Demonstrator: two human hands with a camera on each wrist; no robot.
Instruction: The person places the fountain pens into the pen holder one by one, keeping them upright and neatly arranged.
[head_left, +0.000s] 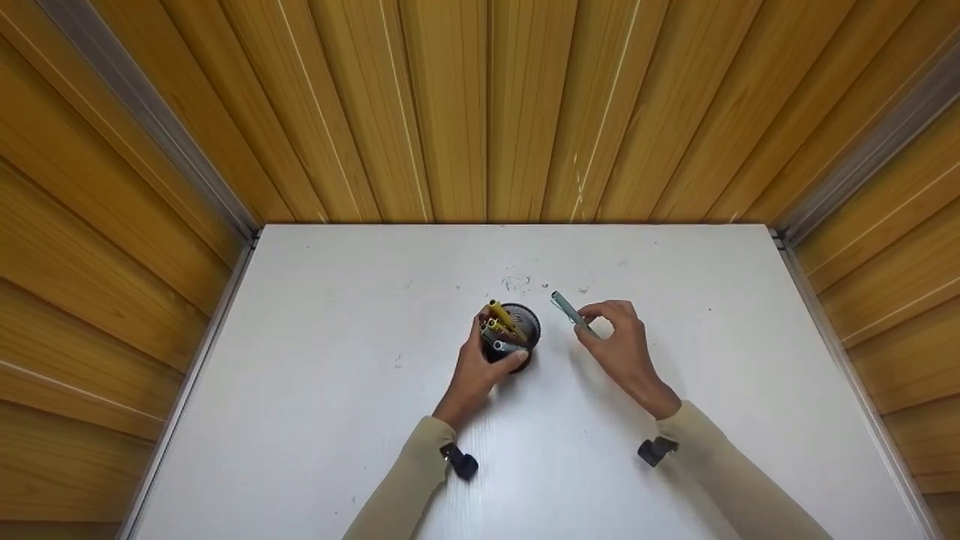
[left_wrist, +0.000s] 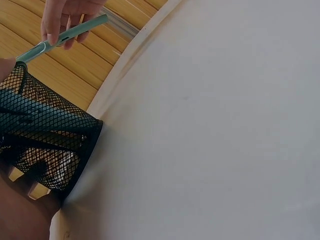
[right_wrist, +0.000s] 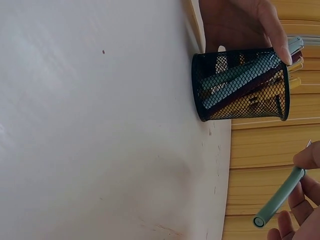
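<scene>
Head view: both hands work near the middle of the white tabletop.
Left hand: fingers curled around the black mesh pen cup, which stands upright on the tabletop.
Cup contents: yellow and grey-green pens, leaning.
Right hand: fingers pinch a grey-green pen, raised just beside the cup, tilted.

A desk-like work booth: a plain white table closed in by wooden panel walls on three sides
</scene>
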